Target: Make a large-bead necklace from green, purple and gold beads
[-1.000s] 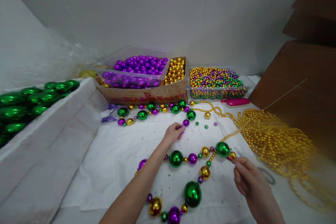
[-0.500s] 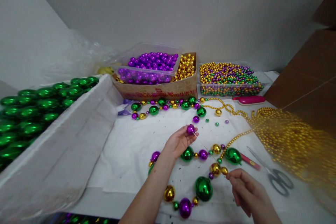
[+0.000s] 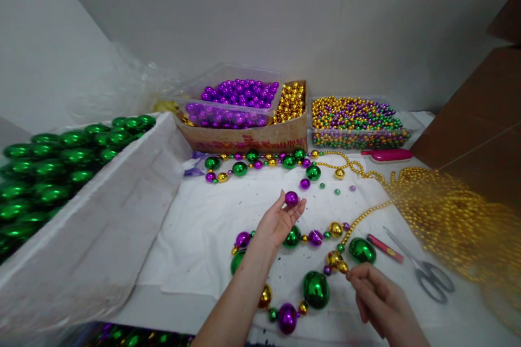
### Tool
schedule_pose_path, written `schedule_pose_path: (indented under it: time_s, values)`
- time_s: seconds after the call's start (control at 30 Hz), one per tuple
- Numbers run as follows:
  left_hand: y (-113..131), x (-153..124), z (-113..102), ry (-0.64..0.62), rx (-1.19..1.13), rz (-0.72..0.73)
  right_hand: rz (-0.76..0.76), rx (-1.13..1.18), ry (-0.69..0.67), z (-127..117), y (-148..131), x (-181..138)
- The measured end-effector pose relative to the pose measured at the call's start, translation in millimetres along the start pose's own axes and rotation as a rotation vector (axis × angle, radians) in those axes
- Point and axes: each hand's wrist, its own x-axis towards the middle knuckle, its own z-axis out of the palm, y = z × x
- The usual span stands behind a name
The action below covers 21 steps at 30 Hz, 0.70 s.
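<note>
A person's left hand (image 3: 280, 223) pinches a purple bead (image 3: 291, 198) at its fingertips, lifted above the white cloth (image 3: 195, 238). The right hand (image 3: 376, 298) is closed on a thin thread (image 3: 308, 221) beside the bead strand (image 3: 315, 290). The thread looks taut between the hands, apparently steadying the bead; scissors (image 3: 431, 276) lie near the right hand.

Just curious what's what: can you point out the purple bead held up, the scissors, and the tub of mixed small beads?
purple bead (image 3: 291, 198), head view, centre of the bead between the fingertips.
scissors (image 3: 417, 265), head view, where blades meet handles.
tub of mixed beads (image 3: 354, 141), head view, its clear front wall.
</note>
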Motion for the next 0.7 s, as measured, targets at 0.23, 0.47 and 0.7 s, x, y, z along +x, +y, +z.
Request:
schedule_pose_path:
  time_s: [0.23,0.47,0.7]
  values:
    - [-2.0,-1.2,-2.9,-0.003,-0.01,0.015,-0.007,0.012,0.002,1.2,1.7,0.8]
    - [-4.8,-0.4,-3.3,-0.012,-0.037,0.006,0.002,0.007,0.022,-0.1,0.2,1.0]
    - [-7.9,-1.5,-2.8,-0.048,-0.027,0.046,0.012,0.031,0.014,0.1,0.4,0.2]
